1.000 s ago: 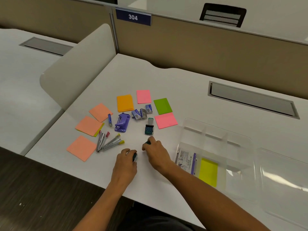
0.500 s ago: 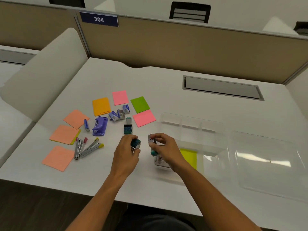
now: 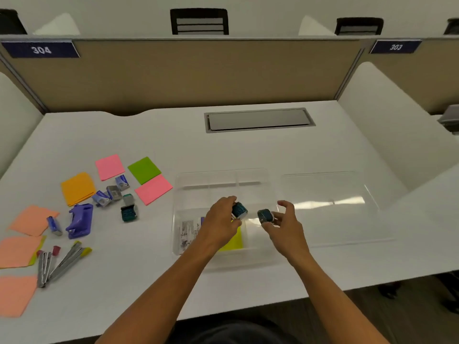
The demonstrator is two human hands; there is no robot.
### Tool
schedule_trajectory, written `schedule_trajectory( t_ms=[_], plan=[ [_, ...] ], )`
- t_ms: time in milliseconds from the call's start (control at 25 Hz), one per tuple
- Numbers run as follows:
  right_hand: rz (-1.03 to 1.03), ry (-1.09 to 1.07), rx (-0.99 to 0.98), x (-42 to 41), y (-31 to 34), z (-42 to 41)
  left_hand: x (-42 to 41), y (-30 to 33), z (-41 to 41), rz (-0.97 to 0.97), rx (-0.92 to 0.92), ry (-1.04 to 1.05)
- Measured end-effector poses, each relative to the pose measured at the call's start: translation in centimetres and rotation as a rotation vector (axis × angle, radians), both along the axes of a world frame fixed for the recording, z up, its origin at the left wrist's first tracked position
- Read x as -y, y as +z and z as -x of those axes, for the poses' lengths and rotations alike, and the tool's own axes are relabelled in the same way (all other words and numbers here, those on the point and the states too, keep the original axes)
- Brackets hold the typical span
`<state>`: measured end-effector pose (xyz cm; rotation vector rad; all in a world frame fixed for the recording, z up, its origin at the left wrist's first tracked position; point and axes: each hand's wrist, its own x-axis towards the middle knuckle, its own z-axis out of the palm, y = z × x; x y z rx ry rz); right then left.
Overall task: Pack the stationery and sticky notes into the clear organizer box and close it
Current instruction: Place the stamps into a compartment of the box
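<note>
The clear organizer box sits open mid-table, its lid lying flat to the right. Inside lie a yellow sticky pad and a printed packet. My left hand holds a small teal stamp over the box. My right hand holds a second teal stamp over the box's right side. A third teal stamp rests on the table to the left, near a purple hole punch, several small staple boxes and several coloured sticky pads.
Grey markers with coloured caps lie at the left front beside salmon paper squares. A grey cable hatch is set into the desk behind the box. Tan partition walls and white side dividers enclose the desk.
Both hands lifted a teal stamp each from the table's front and carried them right, over the open box. The camera view swung right with them.
</note>
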<state>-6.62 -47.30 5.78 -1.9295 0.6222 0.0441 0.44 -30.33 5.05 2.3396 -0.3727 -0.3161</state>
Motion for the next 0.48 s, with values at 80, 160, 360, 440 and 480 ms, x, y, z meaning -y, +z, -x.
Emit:
schedule_trajectory(
  t_ms=[80, 160, 360, 440, 480],
  plan=[
    [0.089, 0.043, 0.042, 0.6, -0.6, 0.8, 2.5, -0.2, -0.9, -0.099, -0.002, -0.106],
    [0.153, 0.122, 0.08, 0.7, -1.1, 1.2, 4.3, -0.3, -1.8, -0.166, 0.011, -0.186],
    [0.416, 0.385, 0.028, 0.5, -2.4, 1.1, 6.1, -0.7, -3.0, -0.17, -0.055, -0.237],
    [0.546, 0.472, -0.015, 0.6, -2.5, 0.9, 6.5, -0.8, -3.2, -0.215, -0.062, -0.3],
    [0.594, 0.513, -0.027, 0.7, -2.4, 0.7, 6.7, -0.8, -3.3, -0.241, -0.06, -0.336]
  ],
)
